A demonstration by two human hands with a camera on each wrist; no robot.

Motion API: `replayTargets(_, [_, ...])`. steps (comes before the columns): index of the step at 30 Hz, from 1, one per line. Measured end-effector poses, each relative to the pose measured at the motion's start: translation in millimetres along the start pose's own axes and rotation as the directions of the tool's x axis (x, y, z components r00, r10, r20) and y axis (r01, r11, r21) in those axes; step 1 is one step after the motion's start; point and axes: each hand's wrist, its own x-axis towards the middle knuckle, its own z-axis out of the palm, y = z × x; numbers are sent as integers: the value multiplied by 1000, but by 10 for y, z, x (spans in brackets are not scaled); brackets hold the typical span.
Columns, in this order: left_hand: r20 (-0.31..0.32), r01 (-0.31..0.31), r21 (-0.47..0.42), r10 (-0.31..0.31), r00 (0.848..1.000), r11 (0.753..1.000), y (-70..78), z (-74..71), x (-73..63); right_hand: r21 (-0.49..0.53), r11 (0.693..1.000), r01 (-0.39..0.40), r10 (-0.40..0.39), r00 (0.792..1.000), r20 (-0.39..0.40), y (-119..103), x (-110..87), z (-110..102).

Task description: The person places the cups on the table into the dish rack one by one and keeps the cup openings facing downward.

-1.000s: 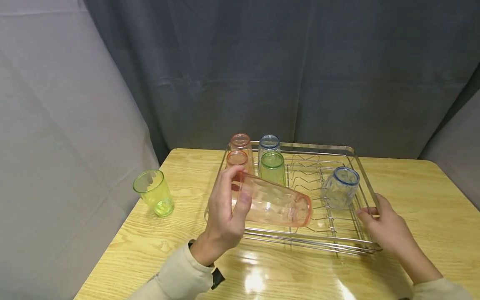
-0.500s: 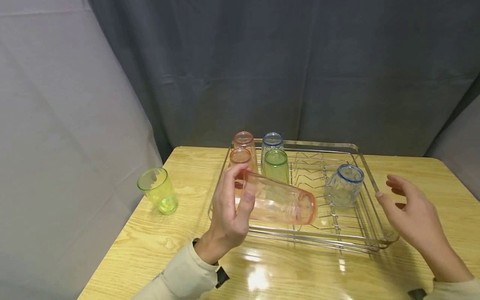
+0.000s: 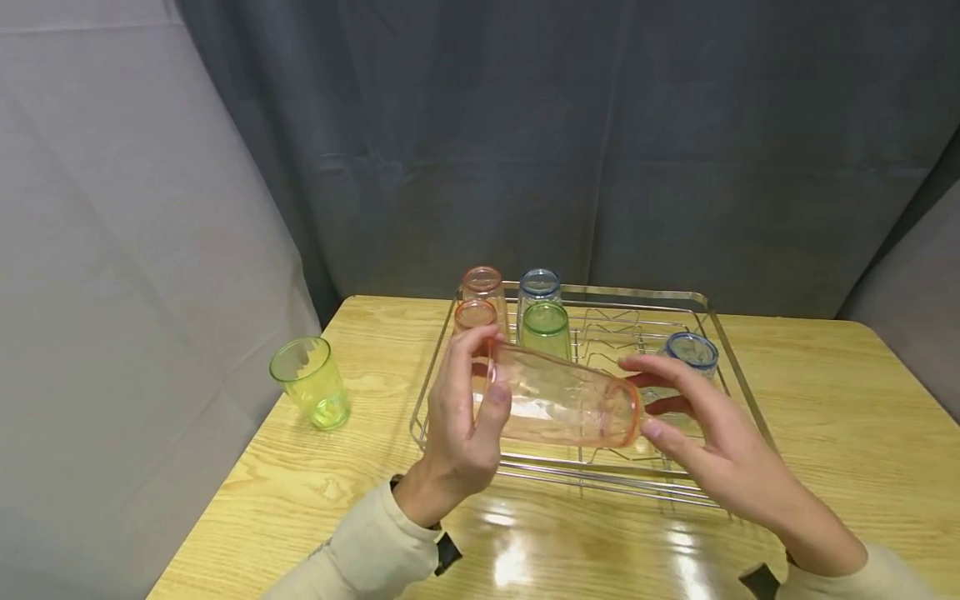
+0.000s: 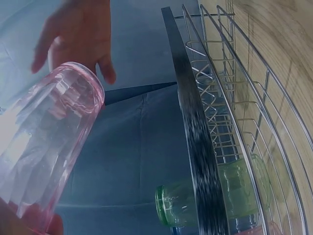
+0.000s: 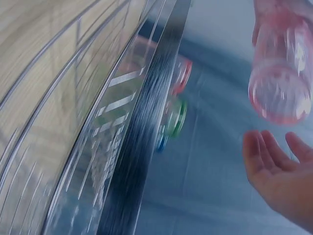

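A tall transparent orange-pink glass lies nearly sideways above the rack in the head view. My left hand grips its left end between thumb and fingers. Close to its other, orange-ringed end is my right hand, thumb and fingers spread. The right wrist view shows a gap between this right hand and the glass. Beneath stands a metal wire dish rack, partly hidden by hands and glass.
Upside-down glasses stand in the rack: two orange ones, a blue one and a green one at left, another blue one at right. A yellow-green glass stands upright on the wooden table.
My right hand has let go of the rack's right side and moved left to the end of the orange-pink glass. The left hand still holds the glass, almost in place.
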Motion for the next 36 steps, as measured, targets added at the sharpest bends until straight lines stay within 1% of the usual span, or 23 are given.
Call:
replayTargets(2, [-1,-4,-6,4,1000,1000,8,10,0,0,1000,-17,17,999,47,-44,21,67])
replayTargets(3, [-1,-6,-8,6,1000,1000,11,13,-3,-2,1000,-20,20,998,59,-60,25,97])
replayTargets(6, [-1,-9,-19,9,1000,1000,20,17,-13,-19,1000,-23,24,998,56,-80,30,168])
replayTargets(9, [-3,-6,-31,6,1000,1000,20,19,-21,2,1000,-15,15,999,33,-65,33,210])
replayTargets(11, [-4,-6,-35,6,1000,999,18,22,-25,51,999,-10,9,1000,28,-43,29,226])
replayTargets(13, [-1,-7,-41,7,1000,999,15,29,-27,133,991,-9,6,1000,24,-17,20,237])
replayTargets(15, [9,-6,-45,6,1000,999,9,36,-25,229,973,3,-6,1000,14,8,13,245])
replayTargets(17, [23,-5,-47,7,1000,999,2,37,-17,291,957,13,-15,1000,4,23,5,246])
replayTargets(19, [35,-11,-44,12,999,999,-9,35,-11,325,945,24,-23,1000,-8,30,1,243])
replayTargets(26, [57,-62,-6,62,996,998,-49,18,-26,311,950,28,-22,1000,-22,19,-13,223])
replayTargets(29, [76,-88,22,86,993,996,-62,-19,-22,313,949,38,-27,999,-38,16,-14,190])
replayTargets(31, [78,-96,36,93,993,995,-81,-63,-16,291,956,40,-29,999,-44,12,-10,150])
replayTargets(33, [65,-82,56,79,995,995,-117,-127,-13,251,967,34,-24,999,-43,9,-7,104])
replayTargets(34, [51,-61,64,58,997,996,-147,-160,-19,233,972,29,-20,999,-41,8,-5,79])
replayTargets(36, [25,8,125,-11,1000,992,-225,-232,-39,162,987,15,-9,999,-39,5,-3,26])
